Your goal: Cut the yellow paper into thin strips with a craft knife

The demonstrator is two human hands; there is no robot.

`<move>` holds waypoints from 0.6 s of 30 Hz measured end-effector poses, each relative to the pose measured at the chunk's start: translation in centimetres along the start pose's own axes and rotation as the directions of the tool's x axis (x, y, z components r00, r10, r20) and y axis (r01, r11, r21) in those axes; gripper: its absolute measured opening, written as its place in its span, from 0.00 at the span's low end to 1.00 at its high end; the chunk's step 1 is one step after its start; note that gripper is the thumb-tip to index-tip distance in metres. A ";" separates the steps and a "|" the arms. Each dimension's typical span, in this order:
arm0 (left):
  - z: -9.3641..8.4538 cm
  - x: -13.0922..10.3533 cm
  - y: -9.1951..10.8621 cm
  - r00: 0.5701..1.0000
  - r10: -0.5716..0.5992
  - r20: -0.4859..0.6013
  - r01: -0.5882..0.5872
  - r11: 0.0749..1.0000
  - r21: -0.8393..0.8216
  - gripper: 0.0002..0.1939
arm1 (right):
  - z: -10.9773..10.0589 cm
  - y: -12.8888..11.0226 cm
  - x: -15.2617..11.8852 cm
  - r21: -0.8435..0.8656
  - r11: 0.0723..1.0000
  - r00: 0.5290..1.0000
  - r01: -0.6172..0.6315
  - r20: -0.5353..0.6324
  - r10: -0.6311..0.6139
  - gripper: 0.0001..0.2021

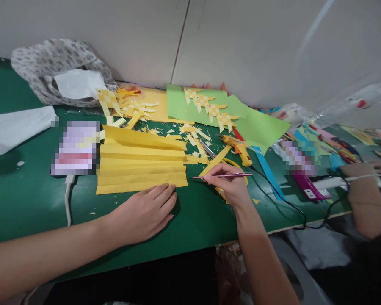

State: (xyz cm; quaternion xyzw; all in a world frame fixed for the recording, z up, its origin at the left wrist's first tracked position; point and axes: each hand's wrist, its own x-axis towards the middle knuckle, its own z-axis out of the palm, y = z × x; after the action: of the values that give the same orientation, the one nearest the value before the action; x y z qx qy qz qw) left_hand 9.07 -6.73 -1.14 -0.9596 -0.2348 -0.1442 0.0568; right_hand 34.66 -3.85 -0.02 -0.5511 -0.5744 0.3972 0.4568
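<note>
A creased sheet of yellow paper (142, 163) with several lengthwise folds lies in front of me. My left hand (149, 209) rests flat on its near right edge, fingers stretched out. Just right of the sheet, my right hand (227, 182) pinches a slim pink pen-like tool (231, 175) like a pen. Its fine tip points left at the paper's right edge; whether it touches I cannot tell. Partly behind my right hand lie a yellow paper strip (217, 160) and scissors (208, 150), whose handles are partly hidden.
A yellow glue gun (241, 152) trails a black cord. Woven paper fish (214, 109) lie on green card (180, 101), with yellow scraps (195, 137) nearby. A charging phone (76, 148) is at left, a cloth bag (63, 72) behind. At right are a magenta power strip (309, 186) and another person's arm (368, 199).
</note>
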 end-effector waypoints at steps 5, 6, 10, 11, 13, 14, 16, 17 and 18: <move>0.0 0.0 0.0 1.000 0.002 -0.003 -0.002 1.000 -0.010 0.19 | -0.2 0.0 0.0 0.034 0.999 0.997 -0.005 -0.080 0.008 0.10; 0.0 0.0 0.0 1.000 0.002 -0.004 -0.002 1.000 -0.011 0.19 | -0.1 0.0 -0.1 0.053 0.999 0.995 0.006 -0.095 -0.001 0.10; 0.0 0.0 0.0 1.000 -0.001 0.004 0.001 1.000 -0.012 0.18 | 1.4 -0.2 -0.2 0.094 0.996 1.000 0.013 -0.026 -0.011 0.09; 0.0 0.0 0.0 1.000 -0.001 0.006 0.002 1.000 -0.011 0.18 | 1.8 -0.4 -0.3 0.084 0.996 1.000 -0.001 0.020 -0.001 0.09; -0.1 0.0 0.0 1.000 -0.002 0.004 0.002 1.000 -0.005 0.18 | 2.7 -0.9 -0.3 0.066 0.997 0.996 -0.034 0.085 0.029 0.08; -0.1 0.0 0.0 1.000 -0.001 0.002 0.001 1.000 -0.001 0.18 | 3.0 -1.1 -0.3 0.063 0.997 0.994 -0.047 0.101 0.041 0.09; -0.1 0.1 0.0 1.000 0.001 0.000 -0.001 1.000 0.007 0.18 | 3.4 -1.4 -0.3 0.060 0.996 0.991 -0.067 0.116 0.059 0.09; -0.1 0.1 0.0 1.000 0.002 0.002 -0.002 1.000 0.009 0.18 | 3.5 -1.5 -0.3 0.057 0.996 0.990 -0.073 0.122 0.066 0.09; -0.1 0.1 0.0 1.000 0.001 0.004 -0.001 1.000 0.009 0.19 | 3.5 -1.5 -0.3 0.054 0.996 0.990 -0.077 0.126 0.070 0.09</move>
State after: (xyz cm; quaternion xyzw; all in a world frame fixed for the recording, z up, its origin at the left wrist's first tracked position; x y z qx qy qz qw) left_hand 9.13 -6.72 -1.02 -0.9597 -0.2353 -0.1411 0.0606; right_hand 30.84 -4.07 0.45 -0.5323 -0.5691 0.4641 0.4212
